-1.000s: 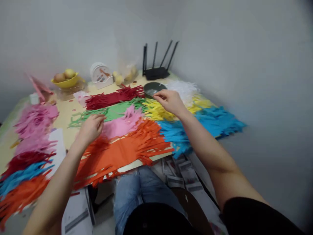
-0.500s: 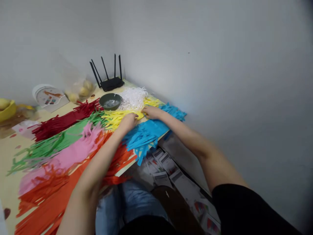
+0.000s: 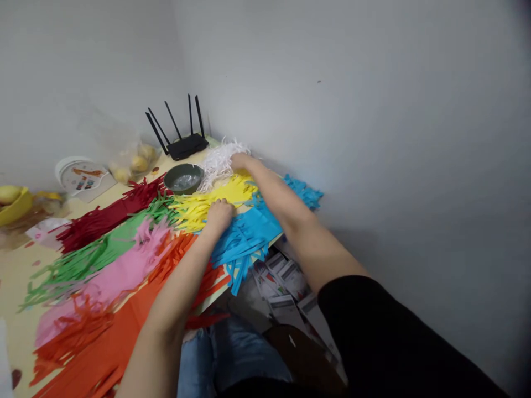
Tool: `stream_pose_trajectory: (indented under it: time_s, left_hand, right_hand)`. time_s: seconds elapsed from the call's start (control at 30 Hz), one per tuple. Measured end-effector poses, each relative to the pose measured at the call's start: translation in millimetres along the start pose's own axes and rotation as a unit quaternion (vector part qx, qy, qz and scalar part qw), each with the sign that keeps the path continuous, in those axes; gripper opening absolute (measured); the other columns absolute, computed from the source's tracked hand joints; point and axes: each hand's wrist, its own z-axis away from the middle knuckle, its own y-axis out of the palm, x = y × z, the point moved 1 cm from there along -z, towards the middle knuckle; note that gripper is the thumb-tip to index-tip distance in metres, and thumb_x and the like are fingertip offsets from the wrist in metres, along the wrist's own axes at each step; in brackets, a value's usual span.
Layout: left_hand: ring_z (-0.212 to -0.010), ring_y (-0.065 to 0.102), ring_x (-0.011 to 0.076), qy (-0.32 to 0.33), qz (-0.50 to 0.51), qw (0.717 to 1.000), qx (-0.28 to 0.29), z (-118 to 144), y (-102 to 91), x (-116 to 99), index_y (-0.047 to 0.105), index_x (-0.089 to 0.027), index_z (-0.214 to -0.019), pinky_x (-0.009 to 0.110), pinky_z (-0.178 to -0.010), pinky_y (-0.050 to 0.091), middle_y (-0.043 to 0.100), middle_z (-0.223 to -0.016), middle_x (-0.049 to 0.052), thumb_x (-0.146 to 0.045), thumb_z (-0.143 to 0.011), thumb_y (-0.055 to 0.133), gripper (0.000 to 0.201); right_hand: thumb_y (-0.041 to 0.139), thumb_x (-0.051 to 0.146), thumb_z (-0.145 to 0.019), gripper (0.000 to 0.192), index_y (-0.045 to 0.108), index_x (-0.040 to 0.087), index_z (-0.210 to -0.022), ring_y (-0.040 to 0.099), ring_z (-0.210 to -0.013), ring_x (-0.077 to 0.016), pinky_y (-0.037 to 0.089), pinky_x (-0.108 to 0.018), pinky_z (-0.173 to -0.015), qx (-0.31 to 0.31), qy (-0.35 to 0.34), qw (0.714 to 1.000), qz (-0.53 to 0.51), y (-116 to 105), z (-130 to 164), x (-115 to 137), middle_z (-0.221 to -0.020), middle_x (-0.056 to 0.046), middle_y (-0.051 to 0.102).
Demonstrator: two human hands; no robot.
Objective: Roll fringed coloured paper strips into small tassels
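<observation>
My left hand [image 3: 218, 214] presses flat on yellow strips [image 3: 199, 207]; my right hand [image 3: 240, 161] reaches the white strips [image 3: 222, 157] at the table's far corner, grip unclear.

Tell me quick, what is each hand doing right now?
Left hand: fingers curled, pressing on the yellow paper strips; grip cannot be told.
Right hand: resting at the white paper strips; grip cannot be told.

View swings right across the table since 1 s ago. Left hand [image 3: 218, 214] leaves the green strips [image 3: 91, 251], now rests on yellow strips [image 3: 207, 203] at the blue [image 3: 249, 229] edge. Right hand [image 3: 240, 161] moves from the bowl [image 3: 183, 178] rim, past yellow, onto white shreds [image 3: 219, 157] by the wall.
</observation>
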Motion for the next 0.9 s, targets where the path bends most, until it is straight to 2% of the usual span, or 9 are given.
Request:
stream_pose_trajectory:
  time_s: [0.1, 0.17, 0.27, 0.37, 0.47, 0.57, 0.67, 0.77, 0.9]
  left_hand:
    - [-0.114, 0.060, 0.0315, 0.001, 0.004, 1.000, -0.005, -8, -1.9, 5, 0.069, -0.006, -0.112, 0.043, -0.097, 0.045, 0.064, -0.109, 0.023, -0.013, -0.095, 0.039, 0.036]
    - [-0.112, 0.061, 0.0321, 0.001, 0.012, 1.000, -0.005, -14, -2.3, 9, 0.069, -0.004, -0.112, 0.043, -0.097, 0.045, 0.064, -0.109, 0.024, -0.014, -0.094, 0.041, 0.035]
    - [-0.111, 0.063, 0.0316, -0.002, 0.027, 1.000, -0.003, -19, -1.4, 15, 0.071, -0.006, -0.111, 0.042, -0.097, 0.045, 0.066, -0.110, 0.023, -0.015, -0.093, 0.044, 0.034]
    - [-0.111, 0.064, 0.0300, -0.023, 0.045, 0.999, -0.009, -20, 0.0, 19, 0.071, -0.010, -0.112, 0.039, -0.097, 0.046, 0.068, -0.111, 0.021, -0.016, -0.094, 0.043, 0.034]
    - [-0.111, 0.065, 0.0287, -0.070, 0.063, 0.995, -0.020, -19, -0.5, 22, 0.072, -0.013, -0.111, 0.037, -0.095, 0.047, 0.070, -0.111, 0.019, -0.019, -0.095, 0.043, 0.034]
    - [-0.105, 0.067, 0.0268, -0.120, 0.086, 0.989, -0.028, -19, -4.6, 25, 0.072, -0.015, -0.112, 0.035, -0.089, 0.049, 0.073, -0.109, 0.017, -0.021, -0.095, 0.043, 0.034]
    - [-0.103, 0.068, 0.0251, -0.152, 0.105, 0.982, -0.042, -17, -10.7, 28, 0.072, -0.017, -0.111, 0.032, -0.085, 0.050, 0.074, -0.109, 0.015, -0.023, -0.094, 0.045, 0.033]
    - [-0.105, 0.067, 0.0257, -0.173, 0.112, 0.977, -0.060, -15, -14.1, 31, 0.072, -0.018, -0.112, 0.033, -0.086, 0.050, 0.074, -0.111, 0.015, -0.028, -0.094, 0.048, 0.032]
    - [-0.104, 0.068, 0.0260, -0.182, 0.118, 0.974, -0.059, -14, -10.9, 33, 0.073, -0.020, -0.111, 0.032, -0.084, 0.049, 0.074, -0.110, 0.014, -0.031, -0.093, 0.054, 0.029]
  right_hand:
    - [0.057, 0.031, -0.097, 0.034, 0.062, 0.009, -0.123, 0.063, -0.114, -0.0258, 0.051, -0.045, -0.097, -0.009, 0.044, 0.999, 0.024, 1, 26, -4, -0.125, -0.017, 0.063]
    - [0.055, 0.023, -0.096, 0.032, 0.064, 0.005, -0.121, 0.061, -0.118, -0.0297, 0.047, -0.043, -0.100, -0.015, 0.018, 0.999, 0.027, 11, 51, 1, -0.124, -0.023, 0.064]
    - [0.067, 0.019, -0.084, 0.033, 0.070, 0.013, -0.116, 0.065, -0.110, -0.0251, 0.046, -0.031, -0.094, 0.025, -0.078, 0.997, 0.008, 32, 88, 13, -0.117, -0.015, 0.071]
    - [0.076, 0.019, -0.075, 0.042, 0.069, 0.017, -0.117, 0.066, -0.104, -0.0233, 0.047, -0.029, -0.089, 0.038, -0.135, 0.990, -0.006, 48, 112, 18, -0.115, -0.010, 0.072]
    - [0.065, 0.027, -0.088, 0.041, 0.062, 0.010, -0.125, 0.059, -0.116, -0.0268, 0.043, -0.034, -0.097, -0.022, -0.128, 0.991, -0.016, 50, 123, 19, -0.125, -0.017, 0.065]
    - [0.045, 0.031, -0.100, 0.035, 0.064, 0.008, -0.119, 0.057, -0.117, -0.0269, 0.040, -0.035, -0.100, -0.071, -0.113, 0.991, -0.027, 55, 130, 27, -0.121, -0.020, 0.065]
    - [0.047, 0.026, -0.098, 0.030, 0.070, 0.010, -0.108, 0.062, -0.106, -0.0235, 0.043, -0.030, -0.093, -0.061, -0.119, 0.990, -0.037, 70, 136, 40, -0.109, -0.016, 0.070]
    - [0.050, 0.015, -0.094, 0.028, 0.069, 0.009, -0.114, 0.064, -0.106, -0.0213, 0.043, -0.028, -0.092, -0.049, -0.114, 0.991, -0.042, 85, 136, 49, -0.114, -0.015, 0.071]
    - [0.043, 0.019, -0.099, 0.033, 0.067, 0.008, -0.118, 0.062, -0.108, -0.0239, 0.043, -0.031, -0.093, -0.070, -0.069, 0.994, -0.042, 82, 127, 44, -0.114, -0.017, 0.069]
